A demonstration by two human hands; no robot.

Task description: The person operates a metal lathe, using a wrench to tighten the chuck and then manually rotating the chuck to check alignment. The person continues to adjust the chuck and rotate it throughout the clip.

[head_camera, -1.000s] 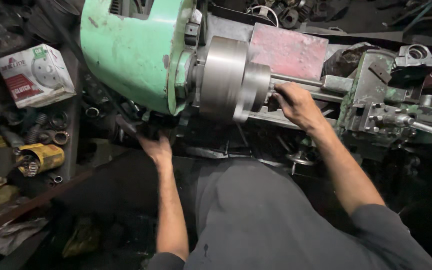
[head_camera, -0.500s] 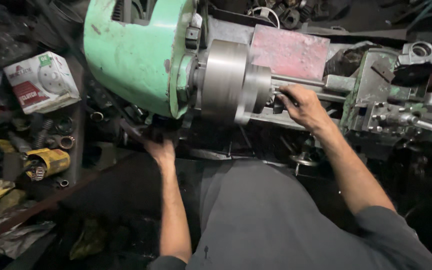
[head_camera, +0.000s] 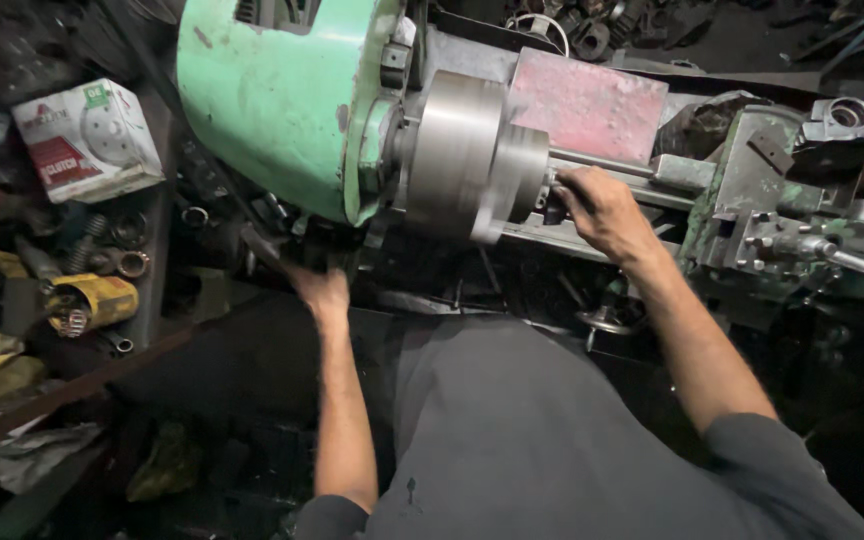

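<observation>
Head view: right hand [head_camera: 602, 205] curls closed around a small part at the steel lathe chuck [head_camera: 472, 155] face. Left hand [head_camera: 320, 290] grips a dark lever beneath the green headstock [head_camera: 272, 95]. Chuck looks heavy, rigid, oily; best gripped around its rim.

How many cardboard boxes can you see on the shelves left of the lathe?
1: a white and red cardboard box sits tilted on the upper shelf, left of the green lathe headstock. Others may be hidden in the dark clutter below it.
</observation>
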